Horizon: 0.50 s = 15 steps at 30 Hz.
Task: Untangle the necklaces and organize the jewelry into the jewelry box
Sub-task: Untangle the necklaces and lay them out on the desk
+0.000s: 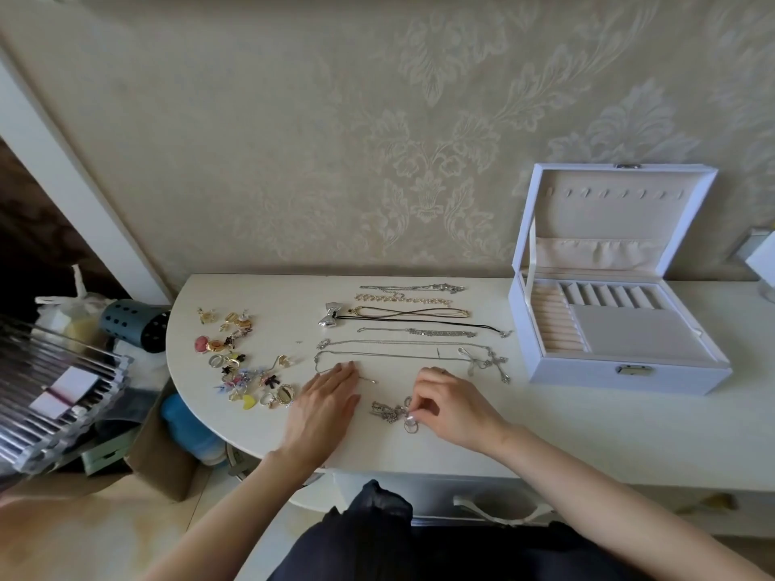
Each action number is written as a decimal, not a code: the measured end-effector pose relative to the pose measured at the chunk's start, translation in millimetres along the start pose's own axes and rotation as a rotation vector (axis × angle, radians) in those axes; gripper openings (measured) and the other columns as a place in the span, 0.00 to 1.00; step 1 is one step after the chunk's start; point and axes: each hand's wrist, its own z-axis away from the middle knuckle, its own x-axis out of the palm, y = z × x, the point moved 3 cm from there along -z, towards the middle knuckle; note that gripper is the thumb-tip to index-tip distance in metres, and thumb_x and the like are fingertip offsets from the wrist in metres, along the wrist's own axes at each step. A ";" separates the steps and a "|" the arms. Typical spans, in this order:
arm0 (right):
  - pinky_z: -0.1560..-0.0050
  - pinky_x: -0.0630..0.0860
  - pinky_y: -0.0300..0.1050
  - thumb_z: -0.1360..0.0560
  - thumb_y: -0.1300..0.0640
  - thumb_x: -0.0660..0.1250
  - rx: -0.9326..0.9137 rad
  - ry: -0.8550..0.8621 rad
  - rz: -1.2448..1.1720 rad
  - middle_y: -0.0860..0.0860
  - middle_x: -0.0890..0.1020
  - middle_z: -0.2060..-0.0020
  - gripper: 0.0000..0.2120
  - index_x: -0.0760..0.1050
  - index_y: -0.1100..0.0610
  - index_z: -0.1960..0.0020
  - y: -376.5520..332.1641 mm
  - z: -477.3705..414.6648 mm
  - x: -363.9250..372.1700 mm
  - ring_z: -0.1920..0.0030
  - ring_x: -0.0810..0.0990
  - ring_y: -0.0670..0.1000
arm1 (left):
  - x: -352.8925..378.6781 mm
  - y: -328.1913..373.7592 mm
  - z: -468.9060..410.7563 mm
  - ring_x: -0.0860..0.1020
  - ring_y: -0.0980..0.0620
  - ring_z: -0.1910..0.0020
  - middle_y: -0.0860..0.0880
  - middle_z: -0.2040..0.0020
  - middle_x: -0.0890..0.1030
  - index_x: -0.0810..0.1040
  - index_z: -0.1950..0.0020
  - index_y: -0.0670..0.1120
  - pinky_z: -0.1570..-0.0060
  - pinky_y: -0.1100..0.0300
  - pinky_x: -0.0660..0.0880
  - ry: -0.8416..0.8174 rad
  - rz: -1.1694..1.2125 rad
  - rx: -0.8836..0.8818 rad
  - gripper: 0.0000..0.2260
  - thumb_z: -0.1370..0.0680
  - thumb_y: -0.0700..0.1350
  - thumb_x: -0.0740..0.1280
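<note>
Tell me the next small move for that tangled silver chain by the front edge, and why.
Probably bring the left hand across to pin the tangled silver chain clump while the right hand, which pinches its right end, draws a loop loose. The clump is bunched, unlike the straightened necklaces behind it, and the left hand lies flat, gripping nothing.

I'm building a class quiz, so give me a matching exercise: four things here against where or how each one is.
Things: 1 jewelry box; 2 left hand; 3 right hand; 4 pile of earrings and rings.
States: A pinches the tangled chains; B flat on the table; C open, far right; D table's left part.
Pairs: 1-C; 2-B; 3-A; 4-D.
</note>
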 end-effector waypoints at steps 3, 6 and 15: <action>0.61 0.62 0.28 0.29 0.61 0.68 0.035 -0.032 -0.014 0.40 0.71 0.60 0.03 0.76 0.56 0.61 1.0 2.4 -2.4 0.61 0.67 0.38 | -2.1 1.8 -2.0 0.82 0.45 0.49 0.46 0.45 0.83 0.83 0.47 0.42 0.55 0.49 0.80 0.004 0.002 -0.031 0.16 0.34 0.40 0.78; 0.59 0.66 0.29 0.30 0.64 0.67 0.115 -0.061 -0.106 0.42 0.75 0.60 0.06 0.76 0.54 0.59 2.5 0.9 -2.0 0.63 0.70 0.38 | -3.8 4.9 -3.2 0.82 0.44 0.49 0.44 0.45 0.82 0.82 0.48 0.40 0.58 0.51 0.80 0.036 0.037 -0.078 0.18 0.36 0.38 0.79; 0.64 0.78 0.41 0.31 0.74 0.68 0.450 0.027 -0.720 0.52 0.78 0.65 0.13 0.77 0.57 0.55 5.8 3.2 -15.3 0.66 0.77 0.49 | 5.0 31.7 -11.6 0.73 0.50 0.53 0.51 0.54 0.76 0.79 0.53 0.48 0.53 0.57 0.70 -0.236 0.353 0.055 0.12 0.30 0.55 0.69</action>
